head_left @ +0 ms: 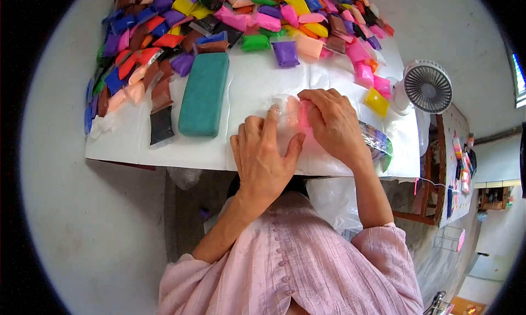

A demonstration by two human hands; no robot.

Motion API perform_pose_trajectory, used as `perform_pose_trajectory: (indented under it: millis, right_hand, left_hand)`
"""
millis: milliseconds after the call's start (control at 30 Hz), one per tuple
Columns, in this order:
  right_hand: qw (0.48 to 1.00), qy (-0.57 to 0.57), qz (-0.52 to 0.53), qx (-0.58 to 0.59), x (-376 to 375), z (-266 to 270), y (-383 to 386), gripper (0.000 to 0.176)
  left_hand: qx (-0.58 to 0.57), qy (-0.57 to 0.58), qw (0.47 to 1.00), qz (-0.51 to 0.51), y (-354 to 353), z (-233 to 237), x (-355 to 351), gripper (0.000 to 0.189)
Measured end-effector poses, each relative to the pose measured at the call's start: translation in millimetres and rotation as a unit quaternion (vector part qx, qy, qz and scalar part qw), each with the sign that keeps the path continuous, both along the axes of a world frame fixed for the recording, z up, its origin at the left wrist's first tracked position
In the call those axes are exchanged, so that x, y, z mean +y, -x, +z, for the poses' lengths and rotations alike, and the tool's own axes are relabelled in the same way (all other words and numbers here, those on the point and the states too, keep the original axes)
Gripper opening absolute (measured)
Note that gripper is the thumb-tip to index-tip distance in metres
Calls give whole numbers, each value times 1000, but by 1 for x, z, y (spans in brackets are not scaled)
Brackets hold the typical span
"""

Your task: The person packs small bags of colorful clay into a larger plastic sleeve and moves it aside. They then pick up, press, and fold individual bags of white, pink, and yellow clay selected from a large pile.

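Peach packet point(293, 113) and pink packet point(304, 116), centre of frame, between hands. Left hand point(262, 155) loosely spread, index finger on clear plastic point(280, 101); right hand point(332, 120) curled over pink packet, grip hidden, cannot tell. Uneven tugging might tear thin plastic.

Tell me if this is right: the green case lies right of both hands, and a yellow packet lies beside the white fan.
No: the head view shows the green case to the left of both the left hand and the right hand. The yellow packet does lie beside the white fan.
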State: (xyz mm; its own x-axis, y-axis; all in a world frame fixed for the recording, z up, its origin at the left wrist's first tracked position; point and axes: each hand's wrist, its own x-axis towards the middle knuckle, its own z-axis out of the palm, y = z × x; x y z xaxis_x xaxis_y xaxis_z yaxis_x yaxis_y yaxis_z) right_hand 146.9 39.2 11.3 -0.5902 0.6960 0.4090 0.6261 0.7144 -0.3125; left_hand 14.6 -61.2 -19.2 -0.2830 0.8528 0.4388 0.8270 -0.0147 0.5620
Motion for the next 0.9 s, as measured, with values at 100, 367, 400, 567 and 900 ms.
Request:
perform_pose_trajectory:
  millis: [100, 367, 400, 567, 900]
  right_hand:
    - [995, 88, 7, 49, 0, 2, 1, 27]
    - [990, 101, 25, 95, -1, -1, -1, 30]
    - [989, 107, 24, 97, -2, 0, -2, 30]
    - [989, 122, 20, 83, 0, 0, -2, 29]
    - [976, 150, 96, 126, 2, 1, -5, 29]
  left_hand:
    - [-67, -49, 996, -33, 6, -7, 7, 48]
    - [-68, -85, 990, -88, 4, -8, 21, 40]
    - [-66, -81, 989, -106, 8, -7, 22, 39]
    - [-109, -57, 983, -136, 19, -5, 22, 39]
    - [-113, -59, 985, -115, 15, -11, 23, 40]
